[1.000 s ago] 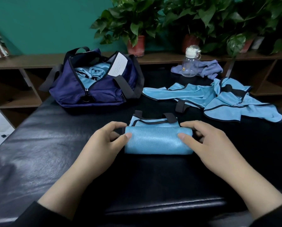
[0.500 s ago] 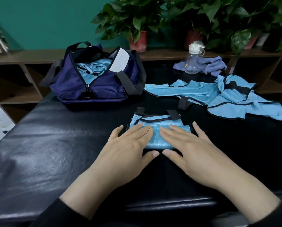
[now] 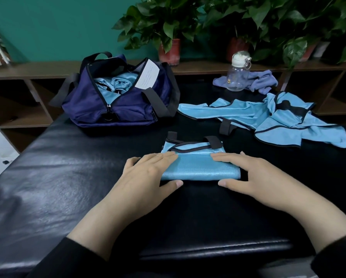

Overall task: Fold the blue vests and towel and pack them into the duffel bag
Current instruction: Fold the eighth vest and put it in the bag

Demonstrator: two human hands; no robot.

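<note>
A folded light-blue vest [image 3: 200,167] with black trim lies on the black padded table [image 3: 57,177] in front of me. My left hand [image 3: 150,175] lies flat on its left end and my right hand [image 3: 248,173] flat on its right end, fingers spread, thumbs along the near edge. The navy duffel bag [image 3: 118,105] stands unzipped at the back left with blue fabric inside. More unfolded blue vests [image 3: 278,121] lie in a heap at the right. A purple-blue towel [image 3: 262,81] is crumpled at the far right.
A clear water bottle [image 3: 238,77] with a white lid stands on the towel. A wooden shelf [image 3: 27,69] with potted plants [image 3: 168,27] runs behind the table. A white paper tag [image 3: 148,75] sticks out of the bag.
One second ago my hands pinched the roll's two ends. They then lay flat together on its middle, and now have slid apart to the two ends.
</note>
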